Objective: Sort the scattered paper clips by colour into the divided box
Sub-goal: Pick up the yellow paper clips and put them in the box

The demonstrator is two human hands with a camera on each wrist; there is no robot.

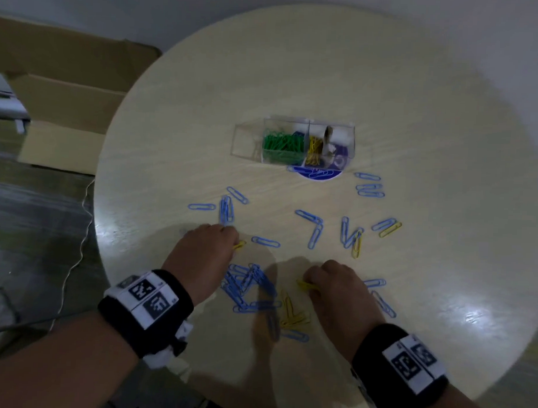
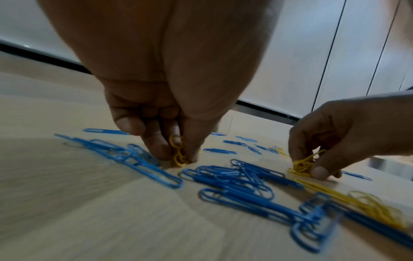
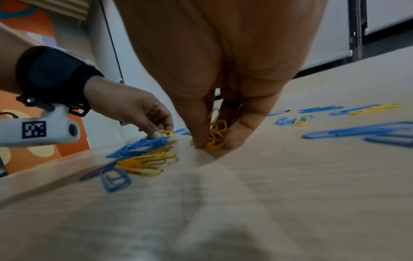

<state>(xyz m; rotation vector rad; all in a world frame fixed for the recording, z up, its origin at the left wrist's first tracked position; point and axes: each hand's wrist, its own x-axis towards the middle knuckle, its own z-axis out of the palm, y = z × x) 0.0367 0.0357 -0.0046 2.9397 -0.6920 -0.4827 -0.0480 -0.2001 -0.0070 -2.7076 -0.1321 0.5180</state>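
Blue and yellow paper clips lie scattered over the round table [image 1: 296, 82]. My left hand [image 1: 208, 247] pinches a small bunch of yellow clips [image 2: 178, 155] against the tabletop, beside a blue heap [image 1: 246, 285]. My right hand [image 1: 335, 285] pinches another bunch of yellow clips [image 3: 215, 134] on the table. A few yellow clips [image 1: 291, 314] lie between my wrists. The clear divided box [image 1: 294, 143] stands farther back, with green clips [image 1: 282, 143] in one compartment and yellow clips [image 1: 314, 149] in the adjoining one.
More blue clips [image 1: 369, 187] lie right of the box, and a blue-and-white disc [image 1: 317, 175] sits at its front. Two yellow clips [image 1: 390, 229] lie mid-right. An open cardboard box [image 1: 67, 90] stands off the table's left edge; a cable [image 1: 76, 258] hangs there.
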